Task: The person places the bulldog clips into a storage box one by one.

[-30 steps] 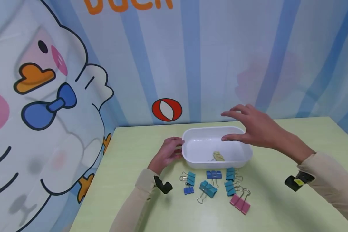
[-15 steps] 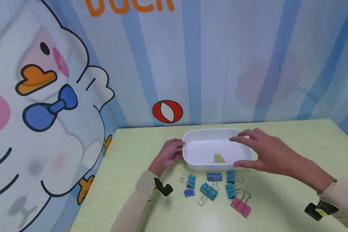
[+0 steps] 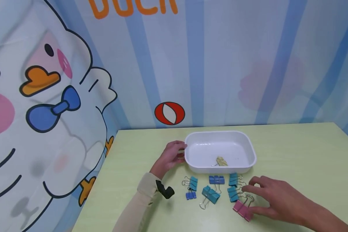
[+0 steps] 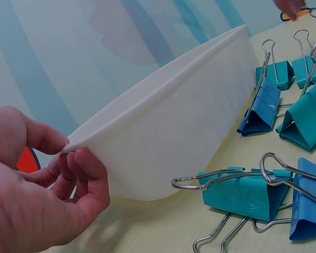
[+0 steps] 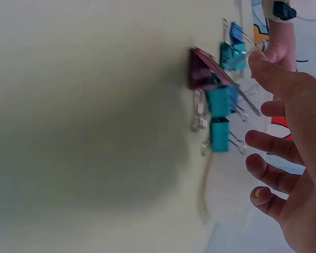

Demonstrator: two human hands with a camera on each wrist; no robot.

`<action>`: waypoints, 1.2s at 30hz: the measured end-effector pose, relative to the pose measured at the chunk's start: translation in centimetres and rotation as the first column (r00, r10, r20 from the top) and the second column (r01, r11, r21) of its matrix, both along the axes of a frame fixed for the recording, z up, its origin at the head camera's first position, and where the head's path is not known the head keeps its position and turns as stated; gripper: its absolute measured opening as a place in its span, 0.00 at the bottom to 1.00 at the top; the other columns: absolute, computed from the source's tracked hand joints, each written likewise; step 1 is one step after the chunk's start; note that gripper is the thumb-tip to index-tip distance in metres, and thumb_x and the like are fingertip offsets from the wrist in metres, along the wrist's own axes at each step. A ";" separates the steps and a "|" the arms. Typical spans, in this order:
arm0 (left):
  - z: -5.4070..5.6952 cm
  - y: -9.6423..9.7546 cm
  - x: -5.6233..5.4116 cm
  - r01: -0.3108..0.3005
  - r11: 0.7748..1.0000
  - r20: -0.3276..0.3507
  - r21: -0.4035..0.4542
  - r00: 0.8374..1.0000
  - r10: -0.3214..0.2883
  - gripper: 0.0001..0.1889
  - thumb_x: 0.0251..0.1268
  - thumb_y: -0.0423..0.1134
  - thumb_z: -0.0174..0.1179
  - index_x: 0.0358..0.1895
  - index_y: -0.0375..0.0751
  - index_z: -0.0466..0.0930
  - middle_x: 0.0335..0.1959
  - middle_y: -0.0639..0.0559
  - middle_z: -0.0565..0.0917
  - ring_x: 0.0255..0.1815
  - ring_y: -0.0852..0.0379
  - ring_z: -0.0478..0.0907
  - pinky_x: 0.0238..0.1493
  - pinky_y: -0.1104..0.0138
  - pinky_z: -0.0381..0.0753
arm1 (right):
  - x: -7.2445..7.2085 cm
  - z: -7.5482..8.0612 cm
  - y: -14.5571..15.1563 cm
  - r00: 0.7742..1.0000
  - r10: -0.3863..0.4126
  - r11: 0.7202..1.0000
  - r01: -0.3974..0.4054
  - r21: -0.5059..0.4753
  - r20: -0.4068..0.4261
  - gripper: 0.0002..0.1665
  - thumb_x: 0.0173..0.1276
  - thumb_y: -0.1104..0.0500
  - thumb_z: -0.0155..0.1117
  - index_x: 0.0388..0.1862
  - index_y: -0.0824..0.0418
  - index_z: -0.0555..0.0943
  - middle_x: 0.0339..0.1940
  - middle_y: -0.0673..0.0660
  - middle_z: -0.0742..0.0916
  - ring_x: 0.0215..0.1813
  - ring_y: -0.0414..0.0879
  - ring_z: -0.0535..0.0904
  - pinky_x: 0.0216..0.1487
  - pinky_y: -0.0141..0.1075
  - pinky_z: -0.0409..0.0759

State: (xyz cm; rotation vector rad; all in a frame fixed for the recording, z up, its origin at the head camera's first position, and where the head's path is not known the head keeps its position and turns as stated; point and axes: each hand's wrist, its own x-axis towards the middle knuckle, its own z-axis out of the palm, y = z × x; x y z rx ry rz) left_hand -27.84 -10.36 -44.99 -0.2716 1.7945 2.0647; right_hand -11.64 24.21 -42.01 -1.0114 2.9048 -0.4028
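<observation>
With thumb and fingertips, my left hand (image 3: 169, 158) grips the left end of a white plastic tray (image 3: 220, 169); the left wrist view shows the thumb on the rim (image 4: 76, 148) and the fingers curled below it. A yellow binder clip (image 3: 221, 161) lies inside the tray. My right hand (image 3: 284, 199) hovers with spread fingers beside a pink binder clip (image 3: 241, 210), thumb tip overlapping its right end in the head view. Between thumb and fingers the right wrist view shows a gap, the pink clip (image 5: 200, 74) lying beyond the fingertips.
Teal binder clips (image 3: 233, 194) lie just left of the right hand. Another teal clip (image 3: 210, 194), a blue clip (image 3: 216, 179) and a small blue clip (image 3: 190, 195) lie in front of the tray. A printed cloth backdrop (image 3: 220, 64) rises behind the table (image 3: 295, 154).
My right hand has moved from above the tray's right end down and toward me to the pink binder clip. The left hand has kept its grip on the tray.
</observation>
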 end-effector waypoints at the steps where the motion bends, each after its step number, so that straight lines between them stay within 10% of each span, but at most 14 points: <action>1: 0.0 0.0 0.0 0.000 1.000 0.000 0.001 1.000 0.000 0.20 0.76 0.37 0.60 0.66 0.36 0.73 0.62 0.39 0.78 0.54 0.44 0.79 0.51 0.58 0.86 | 0.3 -0.5 0.0 0.999 -0.014 1.000 0.014 -0.002 0.043 0.33 0.60 0.27 0.71 0.60 0.39 0.84 0.51 0.47 0.84 0.48 0.47 0.84 0.40 0.39 0.88; 11: 0.0 0.1 0.1 0.000 1.000 0.001 0.000 1.000 0.000 0.20 0.76 0.38 0.60 0.66 0.36 0.74 0.61 0.40 0.79 0.53 0.45 0.79 0.49 0.60 0.86 | 1.9 -3.8 -0.2 0.978 -0.058 0.997 0.066 -0.034 0.199 0.35 0.62 0.23 0.63 0.60 0.40 0.84 0.51 0.43 0.85 0.50 0.44 0.82 0.42 0.42 0.87; 36: 0.3 0.2 0.2 -0.002 1.000 0.005 -0.009 1.000 0.002 0.20 0.76 0.38 0.60 0.67 0.37 0.73 0.62 0.39 0.78 0.54 0.44 0.77 0.52 0.59 0.85 | 3.0 -5.3 -1.0 0.992 -0.087 0.993 0.093 -0.067 0.089 0.30 0.62 0.34 0.75 0.57 0.48 0.84 0.43 0.38 0.83 0.39 0.32 0.73 0.36 0.29 0.81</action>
